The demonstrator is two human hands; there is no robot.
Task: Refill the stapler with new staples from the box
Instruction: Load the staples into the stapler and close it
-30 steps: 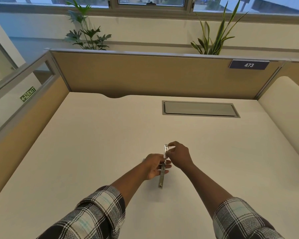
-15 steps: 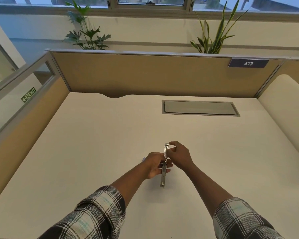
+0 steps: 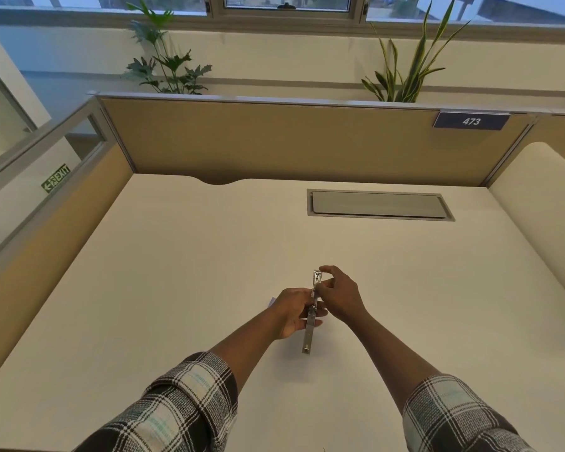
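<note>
The pale table (image 3: 183, 272) fills most of the frame, walled by tan partition panels (image 3: 274, 141) along its far and left edges. A grey rectangular hatch (image 3: 380, 205) is set flush into the tabletop in the upper right centre of the frame. On the top edge of the far panel at upper right hangs a dark nameplate (image 3: 471, 121) reading 473, and a green exit sign (image 3: 56, 182) shows through the glass at the left edge. Two potted plants rise behind the far panel, a leafy plant (image 3: 165, 65) at upper left centre and a spiky plant (image 3: 411, 60) at upper right.

Two forearms in plaid sleeves (image 3: 183, 409) reach in from the bottom of the frame and meet just below centre. The left hand (image 3: 296, 313) has its grip curled around the middle of the stapler (image 3: 310, 327), a slim metal bar held above the table, running from lower centre upward. The right hand (image 3: 338, 296) pinches at the stapler's upper end, thumb and forefinger pressed together beside its metal head; whether staples lie between those fingertips is too small to tell. A small pale corner (image 3: 272, 301) peeks out behind the left hand; what it is cannot be told.
</note>
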